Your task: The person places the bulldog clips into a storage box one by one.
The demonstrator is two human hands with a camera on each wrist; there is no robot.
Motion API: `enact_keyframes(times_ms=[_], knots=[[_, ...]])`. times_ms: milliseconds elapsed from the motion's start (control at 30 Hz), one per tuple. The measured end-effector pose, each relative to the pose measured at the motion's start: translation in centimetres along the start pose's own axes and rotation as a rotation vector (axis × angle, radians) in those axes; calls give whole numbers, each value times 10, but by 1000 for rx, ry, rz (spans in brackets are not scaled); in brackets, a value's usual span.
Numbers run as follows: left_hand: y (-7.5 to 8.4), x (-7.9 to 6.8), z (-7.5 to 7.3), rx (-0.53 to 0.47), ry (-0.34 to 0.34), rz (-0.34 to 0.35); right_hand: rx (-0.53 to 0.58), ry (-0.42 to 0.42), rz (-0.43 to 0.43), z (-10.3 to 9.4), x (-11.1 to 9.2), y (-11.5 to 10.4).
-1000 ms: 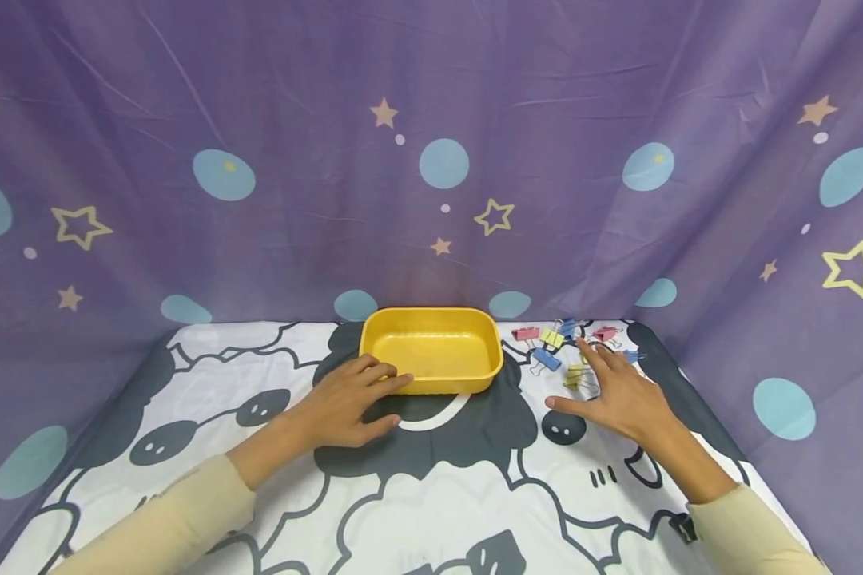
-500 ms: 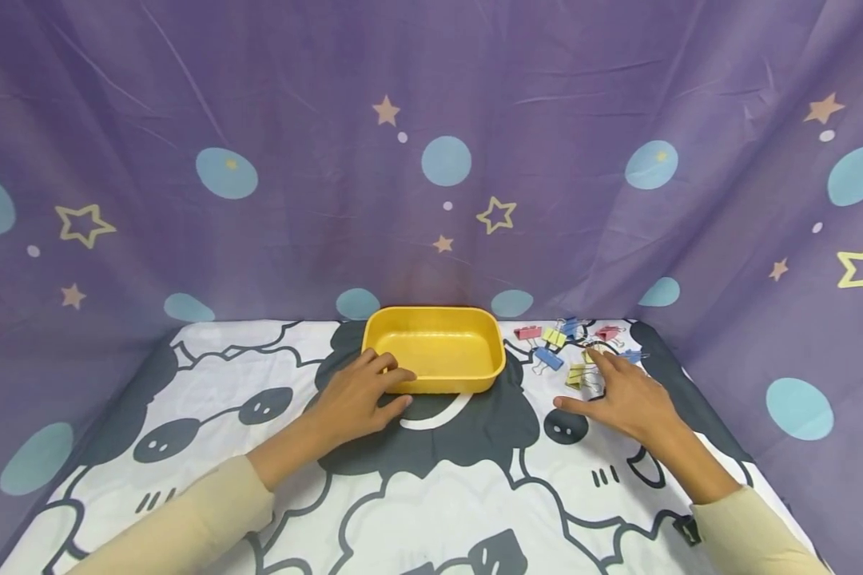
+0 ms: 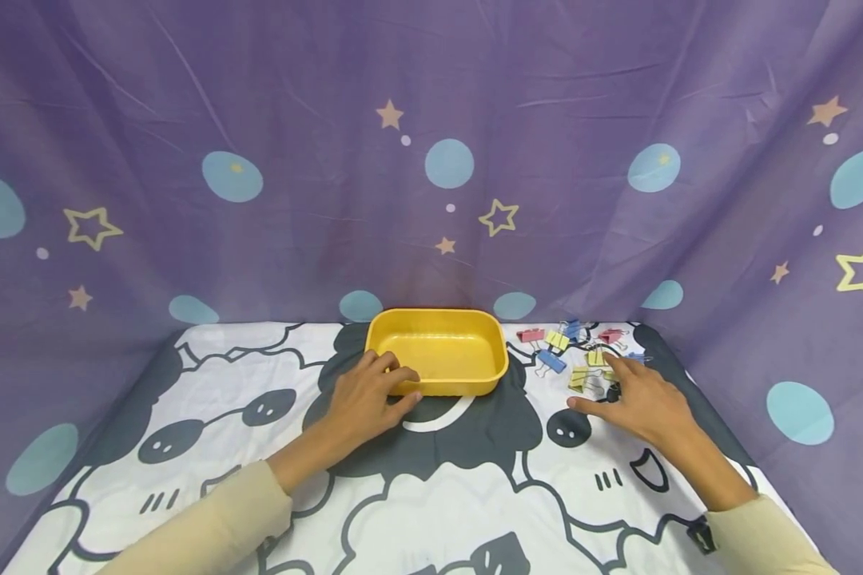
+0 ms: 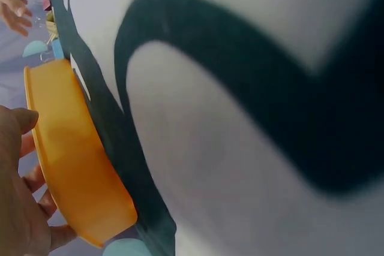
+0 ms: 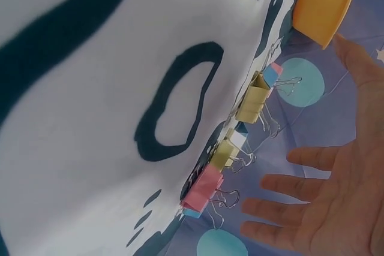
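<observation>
A yellow plastic bin (image 3: pixel 435 386) stands at the back middle of the table. My left hand (image 3: pixel 365 399) is at its near left corner, fingers bent over the rim and thumb at the front wall; in the left wrist view the thumb overlaps the bin's rim (image 4: pixel 45 148). Right of the bin lie several binder clips: a blue one (image 3: pixel 550 362), a pink one (image 3: pixel 530 335) and a yellow one (image 3: pixel 581 378) among them. Over their near right side hovers my right hand (image 3: pixel 647 403), fingers spread, palm facing the clips (image 5: pixel 252 103), holding nothing.
A patterned black-and-white cloth (image 3: pixel 446 503) covers the table. Purple curtain (image 3: pixel 331 200) rises directly behind the bin and clips and on both sides. A small dark object (image 3: pixel 701 535) lies beside the right sleeve.
My left hand has shifted right, its thumb coming up to the bin's front wall. The right hand has drawn slightly right and nearer, uncovering more yellow clips.
</observation>
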State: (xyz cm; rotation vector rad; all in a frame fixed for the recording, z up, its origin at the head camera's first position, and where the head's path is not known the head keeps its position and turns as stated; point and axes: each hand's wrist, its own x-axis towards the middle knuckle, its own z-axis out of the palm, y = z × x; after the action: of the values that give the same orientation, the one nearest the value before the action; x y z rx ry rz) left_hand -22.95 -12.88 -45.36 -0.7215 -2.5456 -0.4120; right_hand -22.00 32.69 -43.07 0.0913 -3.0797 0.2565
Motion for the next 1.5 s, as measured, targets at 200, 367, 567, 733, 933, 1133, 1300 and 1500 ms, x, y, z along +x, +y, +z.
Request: enact_keyframes(times_ms=[200,367,567,733,933,1133,1300,1500], knots=[[4,2,3,15,8,-27,2,5,2,1,-1,4],[3,3,4,16,26,-25,-3,12,0,1,0,6],[-1,4,0,11,14,7,-6,13,2,-3,-2,8],[-2,6,-5,15,-20,26,1,9,2,-4,-3,9],[-4,7,-8,3,-75,26,11,5,8,-2,-2,13],[-6,9,-10,7,-105,42,12,-18,23,-1,-1,21],[-6,10,-11,10,-118,34,25,-7,20,-1,-2,28],[-3,10,-11,16,-137,17,36,-15,26,0,-3,35]])
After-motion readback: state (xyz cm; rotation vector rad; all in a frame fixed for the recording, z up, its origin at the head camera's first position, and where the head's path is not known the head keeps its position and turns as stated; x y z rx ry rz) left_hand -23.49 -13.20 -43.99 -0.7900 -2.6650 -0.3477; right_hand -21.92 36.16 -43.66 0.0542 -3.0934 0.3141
